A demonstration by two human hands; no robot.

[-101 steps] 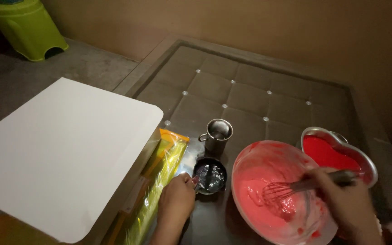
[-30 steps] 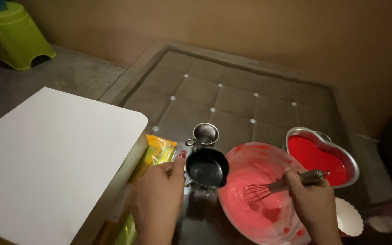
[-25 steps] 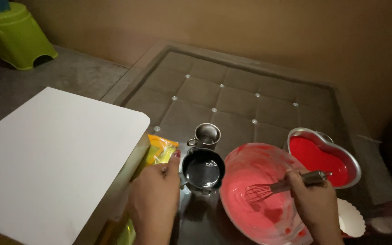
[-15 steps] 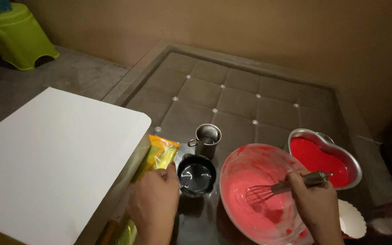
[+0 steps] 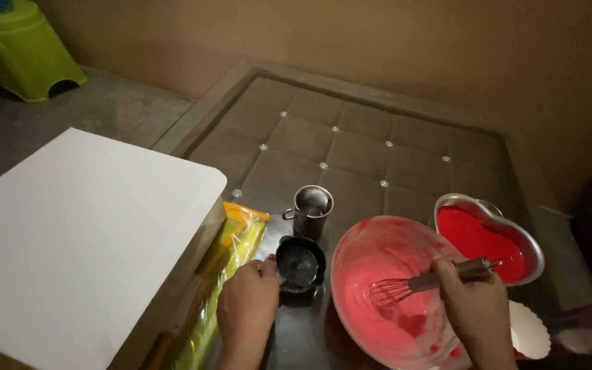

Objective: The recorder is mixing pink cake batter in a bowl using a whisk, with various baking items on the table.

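My left hand (image 5: 247, 312) grips a small black pan-like cup (image 5: 300, 263) by its near side; the cup stands on the dark tufted table (image 5: 351, 137), level. My right hand (image 5: 477, 315) holds a metal whisk (image 5: 419, 282) whose wires rest in pink batter inside a large pink mixing bowl (image 5: 385, 288). A small steel mug (image 5: 312, 207) stands just behind the black cup. A heart-shaped metal tin (image 5: 488, 236) filled with red batter sits to the right of the bowl.
A white board (image 5: 77, 240) covers the left side, with yellow plastic packaging (image 5: 231, 250) under its edge. A white paper plate (image 5: 530, 330) lies at the right near my wrist. A green plastic stool (image 5: 18, 48) stands on the floor far left.
My left hand had lifted and tilted the black cup near the bowl's rim, then brought it back down onto the table. The whisk stayed in the bowl.
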